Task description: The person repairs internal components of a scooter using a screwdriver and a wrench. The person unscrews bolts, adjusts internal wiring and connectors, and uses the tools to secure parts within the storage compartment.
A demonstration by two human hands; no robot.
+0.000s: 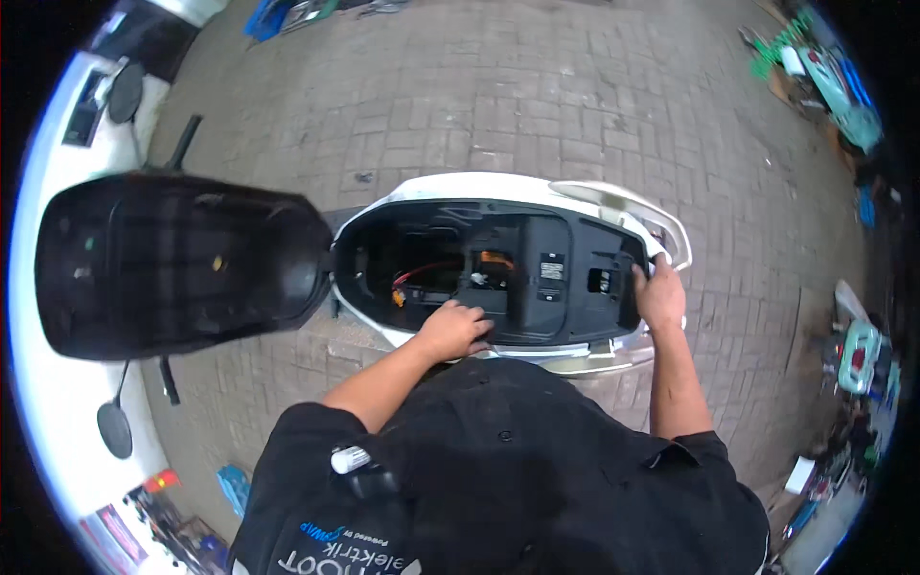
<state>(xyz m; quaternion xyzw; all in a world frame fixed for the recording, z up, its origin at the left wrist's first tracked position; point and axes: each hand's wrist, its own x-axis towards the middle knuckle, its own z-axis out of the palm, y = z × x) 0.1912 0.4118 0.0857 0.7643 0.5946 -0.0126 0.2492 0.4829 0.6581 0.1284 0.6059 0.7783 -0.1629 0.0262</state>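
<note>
A white electric scooter point(441, 184) stands crosswise before me, its black under-seat compartment point(551, 225) open. Over the near rim lies my left hand point(453, 332), fingers bent and slightly apart, close to a dark box point(479, 301) inside. My right hand point(661, 295) is closed around the rear rim, thumb on the inner side and fingers toward the tail. Red cable point(426, 271), an orange connector point(399, 298) and an orange part point(496, 258) show in the front half of the compartment. Behind them is a panel with a label point(551, 271) and a small square opening point(601, 281).
The raised black seat point(182, 268) is tipped to the left, beside handlebar ends and a round mirror point(114, 430). A pale grab rail point(682, 240) curves around the tail. Paving bricks point(537, 86) surround the scooter. Parts and tools point(843, 105) lie along the right.
</note>
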